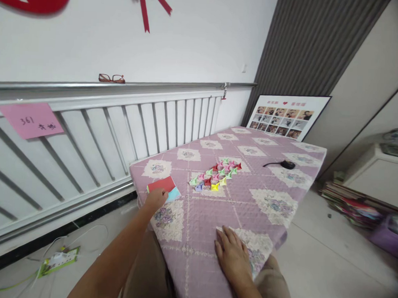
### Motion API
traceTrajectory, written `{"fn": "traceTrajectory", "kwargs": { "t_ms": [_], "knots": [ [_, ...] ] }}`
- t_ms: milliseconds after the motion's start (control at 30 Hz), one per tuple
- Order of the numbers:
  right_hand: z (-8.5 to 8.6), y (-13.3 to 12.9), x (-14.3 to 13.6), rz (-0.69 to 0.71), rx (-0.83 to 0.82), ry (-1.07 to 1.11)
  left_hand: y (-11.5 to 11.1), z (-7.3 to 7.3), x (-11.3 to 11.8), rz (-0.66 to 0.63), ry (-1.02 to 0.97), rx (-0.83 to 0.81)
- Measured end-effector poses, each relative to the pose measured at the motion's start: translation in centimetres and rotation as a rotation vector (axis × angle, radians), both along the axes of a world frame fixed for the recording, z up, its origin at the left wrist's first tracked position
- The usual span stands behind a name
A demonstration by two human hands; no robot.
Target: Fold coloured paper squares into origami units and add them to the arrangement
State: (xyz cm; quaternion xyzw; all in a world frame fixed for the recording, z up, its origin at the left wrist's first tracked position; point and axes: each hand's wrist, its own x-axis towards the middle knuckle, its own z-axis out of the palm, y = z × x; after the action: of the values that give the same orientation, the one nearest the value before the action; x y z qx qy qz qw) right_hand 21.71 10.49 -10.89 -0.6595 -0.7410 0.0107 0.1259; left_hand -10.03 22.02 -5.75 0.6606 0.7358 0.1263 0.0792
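My left hand point(156, 199) is closed at the near edge of a stack of coloured paper point(163, 184), red on top with a light blue part at the right. Its fingers are curled over the paper; whether they pinch a sheet is too small to tell. My right hand point(232, 254) lies flat on the purple flowered tablecloth point(207, 238), fingers apart and holding nothing. Beyond both hands, several small folded paper pieces point(215, 177) in green, pink, red, yellow and blue stand in slanted rows.
A black corded object point(287, 164) lies on the table's right side. A photo board point(286, 117) leans behind the table. The white radiator point(146, 128) runs along the left, with glasses point(112, 78) on the pipe above. A power strip point(59, 261) is on the floor.
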Motion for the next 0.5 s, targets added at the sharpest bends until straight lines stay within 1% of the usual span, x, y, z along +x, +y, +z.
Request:
{"fn": "traceTrajectory", "kwargs": {
  "t_ms": [200,500],
  "knots": [
    [0.03,0.12,0.02,-0.001,-0.002,-0.010,-0.13,0.03,-0.10,-0.003,0.001,0.002],
    [-0.29,0.17,0.12,0.001,0.011,-0.033,-0.10,-0.76,-0.22,-0.014,0.044,0.015]
  ]
}}
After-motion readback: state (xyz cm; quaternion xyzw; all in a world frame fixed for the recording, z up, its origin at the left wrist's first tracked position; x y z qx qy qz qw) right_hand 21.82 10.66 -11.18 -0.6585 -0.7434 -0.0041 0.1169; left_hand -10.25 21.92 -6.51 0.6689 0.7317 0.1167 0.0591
